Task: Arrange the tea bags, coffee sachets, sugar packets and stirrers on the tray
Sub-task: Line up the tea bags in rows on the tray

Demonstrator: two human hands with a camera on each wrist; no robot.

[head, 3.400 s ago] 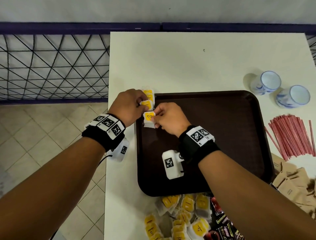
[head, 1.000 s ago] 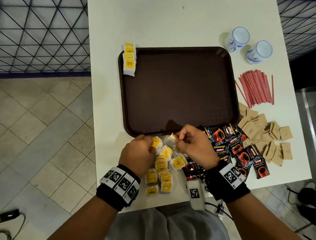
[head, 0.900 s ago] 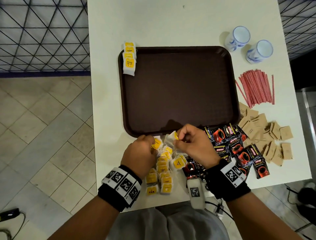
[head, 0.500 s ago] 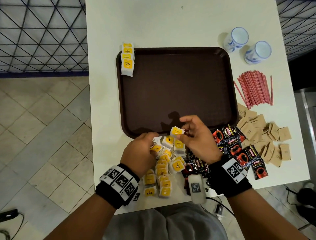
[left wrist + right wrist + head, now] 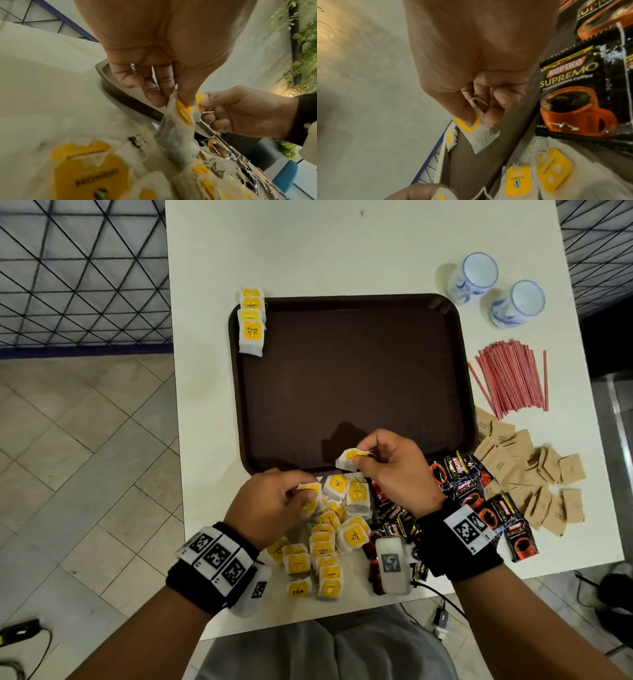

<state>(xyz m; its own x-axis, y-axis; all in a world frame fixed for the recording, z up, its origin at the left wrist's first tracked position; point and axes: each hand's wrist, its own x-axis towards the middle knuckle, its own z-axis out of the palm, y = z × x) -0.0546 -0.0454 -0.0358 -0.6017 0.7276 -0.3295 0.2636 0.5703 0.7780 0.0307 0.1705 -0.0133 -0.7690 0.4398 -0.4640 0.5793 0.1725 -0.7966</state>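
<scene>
So the right hand [image 5: 394,470] has one tea bag [image 5: 347,459] pinched between thumb and fingers [image 5: 491,116], held up just over the near rim of the brown tray [image 5: 356,385], about the middle of the head view. The left hand [image 5: 270,505] is right beside it, lower left, thumb and fingers [image 5: 152,93] pinching another tea bag [image 5: 180,121] that hangs down over the loose pile of tea bags [image 5: 325,539] on the white counter [image 5: 308,251], just below the tray. A short row of tea bags [image 5: 252,321] already sits along the tray's upper left corner, overlapping the rim. Black coffee sachets [image 5: 476,494] are spread to the right of the pile, partly under the right wrist, then brown sugar packets [image 5: 534,474] further right, with red stirrers [image 5: 510,381] above those. Two blue and white cups [image 5: 496,289] stand in the upper right of the frame, next to the tray's far corner.
</scene>
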